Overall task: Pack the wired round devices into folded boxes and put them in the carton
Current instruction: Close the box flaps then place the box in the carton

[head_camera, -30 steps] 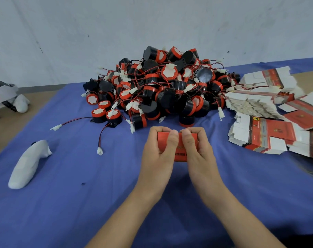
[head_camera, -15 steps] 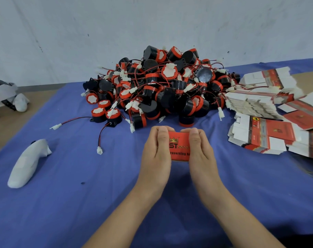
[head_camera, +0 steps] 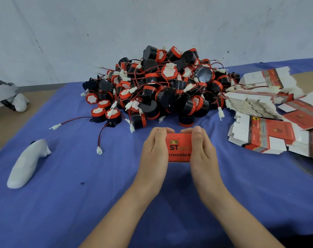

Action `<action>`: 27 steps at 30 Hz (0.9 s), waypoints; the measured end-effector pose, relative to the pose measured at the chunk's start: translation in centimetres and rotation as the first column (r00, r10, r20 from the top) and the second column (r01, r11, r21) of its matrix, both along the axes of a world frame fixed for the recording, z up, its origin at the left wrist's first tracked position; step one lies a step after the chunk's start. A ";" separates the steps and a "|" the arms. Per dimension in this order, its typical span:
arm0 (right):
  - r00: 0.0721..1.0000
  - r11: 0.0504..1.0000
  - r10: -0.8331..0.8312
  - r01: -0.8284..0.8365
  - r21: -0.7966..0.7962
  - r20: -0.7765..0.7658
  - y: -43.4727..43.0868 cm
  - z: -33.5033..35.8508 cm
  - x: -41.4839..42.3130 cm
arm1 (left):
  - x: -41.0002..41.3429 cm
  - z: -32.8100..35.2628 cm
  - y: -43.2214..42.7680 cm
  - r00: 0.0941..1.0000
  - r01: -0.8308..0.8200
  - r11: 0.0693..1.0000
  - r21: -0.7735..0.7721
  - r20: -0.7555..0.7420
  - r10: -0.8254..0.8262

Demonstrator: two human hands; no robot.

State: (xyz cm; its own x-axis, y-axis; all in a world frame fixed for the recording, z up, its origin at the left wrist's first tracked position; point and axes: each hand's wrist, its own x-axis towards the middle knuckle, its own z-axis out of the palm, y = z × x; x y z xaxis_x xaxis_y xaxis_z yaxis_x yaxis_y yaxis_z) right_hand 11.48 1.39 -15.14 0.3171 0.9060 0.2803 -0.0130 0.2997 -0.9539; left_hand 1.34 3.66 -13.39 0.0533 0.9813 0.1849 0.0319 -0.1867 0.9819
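A: While you look down through the head camera, your left hand (head_camera: 154, 151) and right hand (head_camera: 202, 151) hold a red box (head_camera: 179, 147) between them, just above the blue cloth (head_camera: 98, 203).

B: How do your fingers lie?

A: Both hands grip it. Your left fingers curl round its left end and your right fingers round its right end, and the fingertips bend over the far edge. The printed face, with gold letters "ST", is turned up toward you.

B: And the rest of your stock?

A: The round devices (head_camera: 161, 86), black with red bands and red-and-black wires, lie heaped just beyond the box, against the pale wall (head_camera: 152, 24). One wire trails out to your left and ends in a white plug (head_camera: 99, 150). The flat boxes (head_camera: 259, 104) lie stacked and fanned at your right, touching the heap's edge.

B: Anything else?

A: A white controller (head_camera: 27, 163) lies on the cloth well to your left, and a headset (head_camera: 2, 93) sits at the far left edge, partly cut off.
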 end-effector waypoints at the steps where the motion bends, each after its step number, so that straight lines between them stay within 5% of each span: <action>1: 0.999 1.000 0.006 -0.006 0.005 0.035 -0.1 0.0 -0.1 | -0.1 -0.1 0.1 1.000 -0.008 1.000 -0.030 0.005 0.009; 11: 0.985 0.986 0.061 -0.034 -0.162 0.163 -0.1 -0.8 -0.2 | -0.2 -1.5 0.1 0.961 -0.223 0.967 0.120 -0.141 0.239; 27: 0.982 0.986 0.149 -0.140 -0.088 0.113 -0.3 -0.3 0.4 | -0.8 -1.0 1.1 0.983 -0.161 0.986 0.050 -0.083 0.164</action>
State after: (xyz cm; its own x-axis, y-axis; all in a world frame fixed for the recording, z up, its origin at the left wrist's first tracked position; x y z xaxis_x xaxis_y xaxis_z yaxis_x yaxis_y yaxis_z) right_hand 11.88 1.11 -15.44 0.1499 0.9607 0.2335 0.0647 0.2261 -0.9719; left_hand 0.54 4.77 -14.39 -0.0886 0.9695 0.2285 0.1500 -0.2138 0.9653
